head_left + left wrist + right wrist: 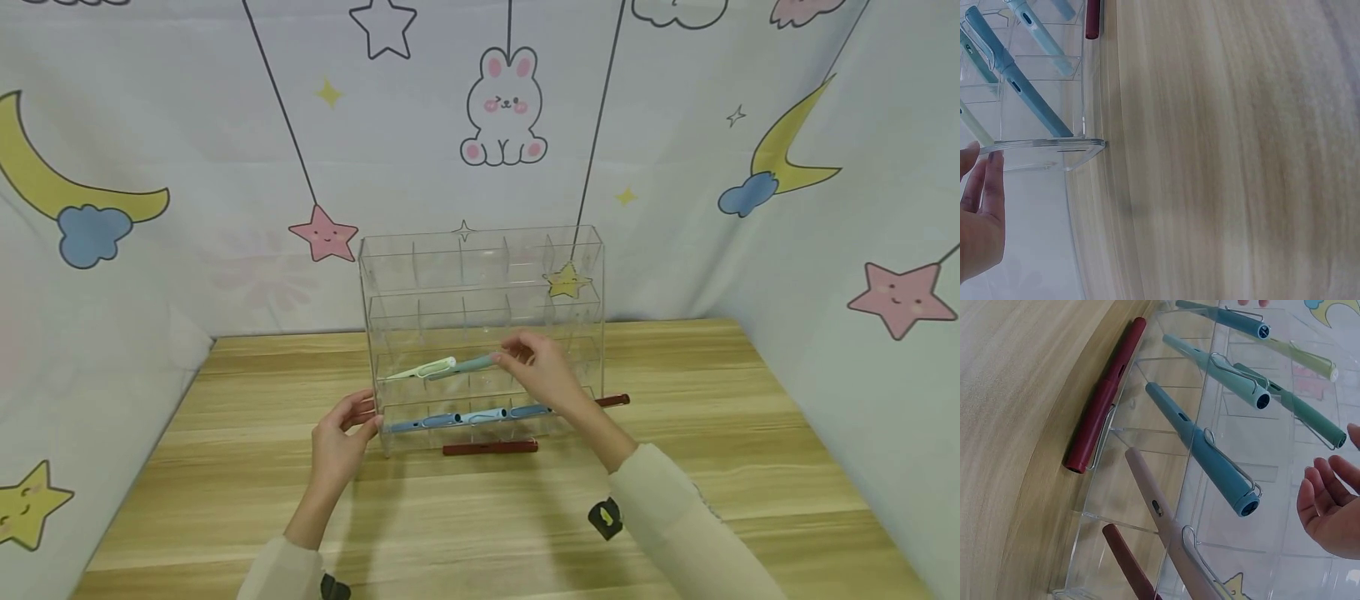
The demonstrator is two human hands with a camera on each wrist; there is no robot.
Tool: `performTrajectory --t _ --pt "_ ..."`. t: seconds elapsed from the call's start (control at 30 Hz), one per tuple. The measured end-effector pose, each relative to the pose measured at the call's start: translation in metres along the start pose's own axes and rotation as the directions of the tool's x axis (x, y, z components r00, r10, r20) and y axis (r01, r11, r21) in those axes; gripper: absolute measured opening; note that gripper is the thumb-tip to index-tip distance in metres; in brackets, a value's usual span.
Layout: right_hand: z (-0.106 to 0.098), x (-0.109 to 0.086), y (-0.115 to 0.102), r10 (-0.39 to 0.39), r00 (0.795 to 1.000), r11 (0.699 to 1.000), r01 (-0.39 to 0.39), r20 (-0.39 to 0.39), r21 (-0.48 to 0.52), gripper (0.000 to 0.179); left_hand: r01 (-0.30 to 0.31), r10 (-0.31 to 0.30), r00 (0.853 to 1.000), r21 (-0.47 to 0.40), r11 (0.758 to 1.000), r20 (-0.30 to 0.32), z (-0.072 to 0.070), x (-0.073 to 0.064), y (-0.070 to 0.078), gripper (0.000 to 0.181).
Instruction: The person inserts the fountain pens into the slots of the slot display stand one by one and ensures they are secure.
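A clear acrylic rack (480,293) stands on the table, its tiers split into compartments. My left hand (341,442) pinches its left side panel between thumb and fingers, as the left wrist view also shows. My right hand (547,375) is at the cap end of a green fountain pen (1310,415), which lies slanted in the second tier from the bottom. Its fingertips are beside the cap, not wrapped round it. Left of that pen lies a pale green pen (431,368). The bottom tier holds blue pens (1210,456), a pinkish pen (1169,525) and a reddish-brown pen (1129,562).
A dark red pen (491,448) lies on the wooden table (465,525) along the rack's front. The reddish-brown pen's end juts past the rack's right side. A cartoon-printed white cloth (420,150) hangs behind and at both sides.
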State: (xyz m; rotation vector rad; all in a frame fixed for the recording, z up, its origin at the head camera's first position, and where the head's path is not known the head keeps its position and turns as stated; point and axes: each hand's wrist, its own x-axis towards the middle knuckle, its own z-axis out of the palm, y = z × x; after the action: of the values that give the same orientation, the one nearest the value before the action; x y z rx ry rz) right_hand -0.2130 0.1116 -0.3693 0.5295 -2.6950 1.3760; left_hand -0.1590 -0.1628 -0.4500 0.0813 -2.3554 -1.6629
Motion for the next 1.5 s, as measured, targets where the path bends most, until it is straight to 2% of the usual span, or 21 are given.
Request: performTrajectory --t 0.2,0.6,0.9,1.27,1.5 --pt "0.002 0.000 0.001 0.000 1.000 1.000 0.000 0.014 -0.015 0.020 -0.007 0.007 1.000 -0.002 1.000 -0.002 0.000 0.000 0.000 0.036" --pt "0.003 -0.001 -0.002 -0.072 0.997 0.997 0.072 0.017 0.013 0.017 -0.007 0.007 1.000 0.002 1.000 0.005 0.001 0.000 0.000 0.037" --pt "0.002 -0.004 0.000 -0.117 0.993 0.992 0.115 0.026 0.052 0.018 0.031 -0.031 0.999 0.000 1.000 0.034 0.000 -0.002 0.003 0.037" --pt "0.001 -0.006 0.003 -0.129 0.991 0.988 0.126 0.037 0.086 0.020 0.027 -0.027 0.999 0.004 1.000 0.031 0.000 -0.001 0.001 0.037" --pt "-0.008 -0.010 -0.001 -0.084 0.994 0.992 0.076 0.076 0.104 0.026 0.011 -0.011 1.000 0.004 1.000 0.027 0.000 -0.001 -0.001 0.038"
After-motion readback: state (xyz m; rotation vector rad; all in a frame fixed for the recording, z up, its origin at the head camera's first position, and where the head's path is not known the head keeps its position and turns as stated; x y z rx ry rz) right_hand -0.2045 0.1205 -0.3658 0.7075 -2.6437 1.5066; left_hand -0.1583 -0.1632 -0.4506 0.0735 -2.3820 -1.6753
